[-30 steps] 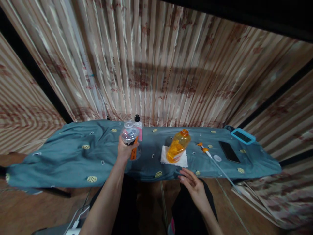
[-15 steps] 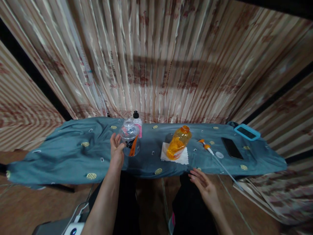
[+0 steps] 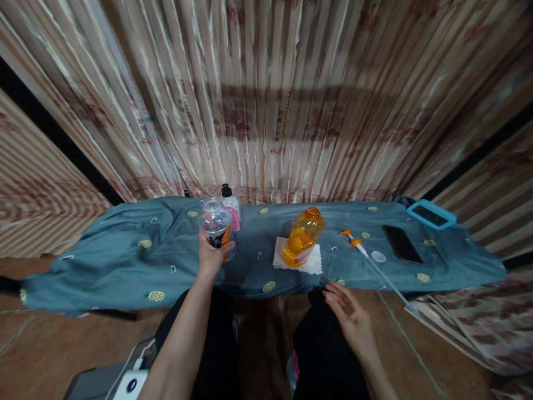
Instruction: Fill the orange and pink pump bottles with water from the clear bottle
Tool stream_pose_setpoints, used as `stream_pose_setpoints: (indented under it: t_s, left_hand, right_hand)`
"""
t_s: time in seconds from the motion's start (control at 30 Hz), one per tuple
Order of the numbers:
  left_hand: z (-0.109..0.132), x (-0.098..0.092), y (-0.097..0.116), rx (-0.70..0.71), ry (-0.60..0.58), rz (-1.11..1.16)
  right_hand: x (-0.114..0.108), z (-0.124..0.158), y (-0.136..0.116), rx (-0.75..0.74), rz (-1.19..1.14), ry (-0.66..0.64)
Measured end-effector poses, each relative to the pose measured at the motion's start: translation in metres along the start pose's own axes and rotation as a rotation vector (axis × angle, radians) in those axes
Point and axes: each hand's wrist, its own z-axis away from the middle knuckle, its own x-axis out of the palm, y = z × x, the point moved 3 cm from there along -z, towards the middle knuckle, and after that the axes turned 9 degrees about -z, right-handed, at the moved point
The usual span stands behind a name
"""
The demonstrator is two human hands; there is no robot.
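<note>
My left hand (image 3: 212, 254) is wrapped round the lower part of a clear plastic bottle (image 3: 214, 219) with a black and orange label and no cap. Just behind it stands a small bottle (image 3: 234, 211) with a black top and a pink label. An orange see-through bottle (image 3: 303, 236), uncapped, stands on a white cloth (image 3: 313, 265) at the middle of the bench. My right hand (image 3: 347, 305) hovers by my knee at the bench's front edge, fingers loosely stretched out, holding nothing. To its upper right lies an orange and white pump head (image 3: 356, 243) with a long tube.
A blue-green patterned cloth (image 3: 112, 261) covers the bench. On the right are a small clear disc (image 3: 378, 256), a dark phone (image 3: 402, 244) and a blue-framed case (image 3: 432, 214). A pleated curtain (image 3: 266, 111) hangs behind. A white device (image 3: 131, 384) with a cable sits at lower left.
My left hand has gone from open beside the clear bottle to closed round it. My right hand has stayed nearly still, and the view has shifted slightly.
</note>
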Motion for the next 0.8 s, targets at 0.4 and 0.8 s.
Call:
stream_pose_setpoints:
  t_s: [0.4, 0.8]
  left_hand:
    - [0.001, -0.001, 0.016, -0.020, 0.128, -0.133]
    - [0.034, 0.009, 0.031, -0.083, -0.245, 0.120]
  right_hand:
    - [-0.002, -0.003, 0.002, -0.026, -0.013, 0.007]
    - [0.051, 0.015, -0.023, -0.022, -0.091, -0.144]
